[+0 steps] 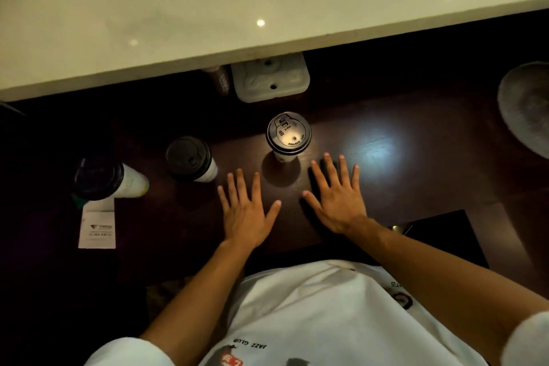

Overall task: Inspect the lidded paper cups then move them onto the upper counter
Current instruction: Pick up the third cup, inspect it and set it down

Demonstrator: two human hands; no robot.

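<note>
Three white paper cups with black lids stand on the dark wooden lower counter (416, 187). One cup (288, 134) is in the middle, a second cup (190, 159) stands to its left, and a third cup (102, 180) is at the far left. My left hand (246, 211) lies flat and open on the wood, just below and left of the middle cup. My right hand (338, 199) rests flat and open just below and right of that cup. Neither hand touches a cup. The pale upper counter (208, 9) spans the top of the view.
A white square box (270, 77) and a small brown bottle (221, 80) sit under the upper counter's edge. A white card (97, 224) lies at the left, in front of the far-left cup. A grey round object (525, 107) is at the right edge. A black flat item (445, 235) lies at lower right.
</note>
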